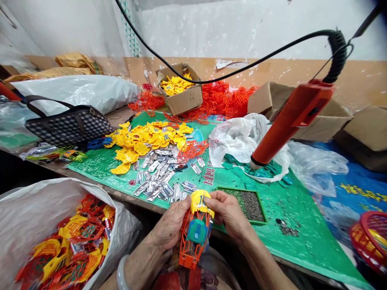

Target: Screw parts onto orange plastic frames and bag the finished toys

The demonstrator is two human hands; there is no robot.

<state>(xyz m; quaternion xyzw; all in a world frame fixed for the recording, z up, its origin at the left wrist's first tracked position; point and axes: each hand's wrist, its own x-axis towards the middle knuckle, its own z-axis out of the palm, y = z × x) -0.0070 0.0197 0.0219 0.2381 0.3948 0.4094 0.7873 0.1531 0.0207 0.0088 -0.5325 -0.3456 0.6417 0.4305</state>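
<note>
Between my two hands is a toy car body (196, 235) with an orange lattice frame, a teal block in its middle and a yellow cover at the far end. My left hand (171, 225) grips its left side near the yellow cover. With thumb and fingers closed, my right hand (228, 211) holds the cover's right edge. Just beyond lie loose silver plates (160, 175) and a heap of yellow covers (148, 139). A green tray of small screws (252, 205) sits right of my right hand.
An orange electric screwdriver (293, 121) hangs on a black cable at the right. A white sack (121, 209) of similar car bodies stands at the left. Behind are a carton (186, 100) of yellow covers, orange frames (223, 100), a checked bag (69, 125) and white plastic (236, 137).
</note>
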